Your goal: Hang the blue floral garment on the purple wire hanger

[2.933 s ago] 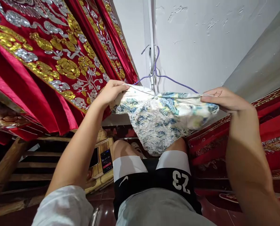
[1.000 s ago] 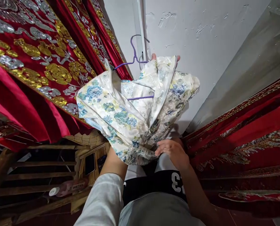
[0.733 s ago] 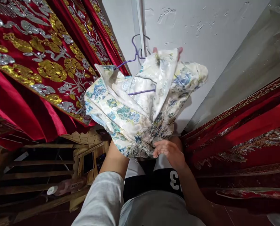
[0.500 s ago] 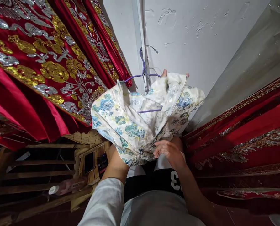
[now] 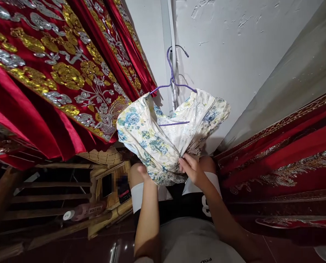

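Observation:
A white blouse (image 5: 157, 146) with blue and yellow flowers hangs in front of me on a purple hanger (image 5: 171, 78). Its neck lies open in a V, showing the pale inside and the hanger's lower bar. My right hand (image 5: 192, 170) pinches the front at the bottom of this V, where the two edges meet; the small part between the fingertips is hidden. My left hand (image 5: 145, 174) is at the lower left hem, thumb in sight and the other fingers hidden behind the cloth.
Red embroidered cloths (image 5: 66, 73) hang at left, and more red beaded fabric (image 5: 283, 164) at right. A bamboo rack (image 5: 53, 199) at lower left bears a bottle (image 5: 83, 212) and a phone (image 5: 107, 185). A white wall (image 5: 220, 54) stands behind the hanger.
My left hand has left the blouse's right-side shoulder and come down to the lower left hem. My right hand, loosely spread before, now pinches the front. The blouse's shoulders have settled on the hanger.

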Demonstrator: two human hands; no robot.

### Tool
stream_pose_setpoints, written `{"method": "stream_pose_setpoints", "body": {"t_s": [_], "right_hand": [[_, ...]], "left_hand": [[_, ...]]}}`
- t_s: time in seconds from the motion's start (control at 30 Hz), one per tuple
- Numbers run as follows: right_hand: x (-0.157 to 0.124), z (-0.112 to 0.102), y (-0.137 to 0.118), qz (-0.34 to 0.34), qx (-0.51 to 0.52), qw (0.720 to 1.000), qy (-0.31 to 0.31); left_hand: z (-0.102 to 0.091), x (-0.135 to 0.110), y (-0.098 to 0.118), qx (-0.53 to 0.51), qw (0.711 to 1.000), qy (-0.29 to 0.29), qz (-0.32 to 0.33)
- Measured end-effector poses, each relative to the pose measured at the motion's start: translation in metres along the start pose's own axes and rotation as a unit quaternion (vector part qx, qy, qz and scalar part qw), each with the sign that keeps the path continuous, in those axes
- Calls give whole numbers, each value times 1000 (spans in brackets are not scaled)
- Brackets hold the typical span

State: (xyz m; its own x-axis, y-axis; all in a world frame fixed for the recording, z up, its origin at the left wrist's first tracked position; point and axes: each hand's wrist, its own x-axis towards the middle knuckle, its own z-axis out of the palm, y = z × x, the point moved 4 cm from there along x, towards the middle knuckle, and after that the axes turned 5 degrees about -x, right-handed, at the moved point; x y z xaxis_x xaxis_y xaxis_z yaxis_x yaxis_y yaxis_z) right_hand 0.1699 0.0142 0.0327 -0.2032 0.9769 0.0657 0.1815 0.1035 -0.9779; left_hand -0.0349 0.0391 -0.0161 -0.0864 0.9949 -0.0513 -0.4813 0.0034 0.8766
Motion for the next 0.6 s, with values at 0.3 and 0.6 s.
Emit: {"method": "stream_pose_setpoints", "body": {"t_s": [0.3, 0.6], "right_hand": [[1, 18, -4, 64, 138, 984, 91], [-5, -6, 0, 74, 97, 987, 107]], "left_hand": [[17, -18, 15, -16, 999, 27, 4], [77, -46, -8, 312, 894, 19, 321]]}}
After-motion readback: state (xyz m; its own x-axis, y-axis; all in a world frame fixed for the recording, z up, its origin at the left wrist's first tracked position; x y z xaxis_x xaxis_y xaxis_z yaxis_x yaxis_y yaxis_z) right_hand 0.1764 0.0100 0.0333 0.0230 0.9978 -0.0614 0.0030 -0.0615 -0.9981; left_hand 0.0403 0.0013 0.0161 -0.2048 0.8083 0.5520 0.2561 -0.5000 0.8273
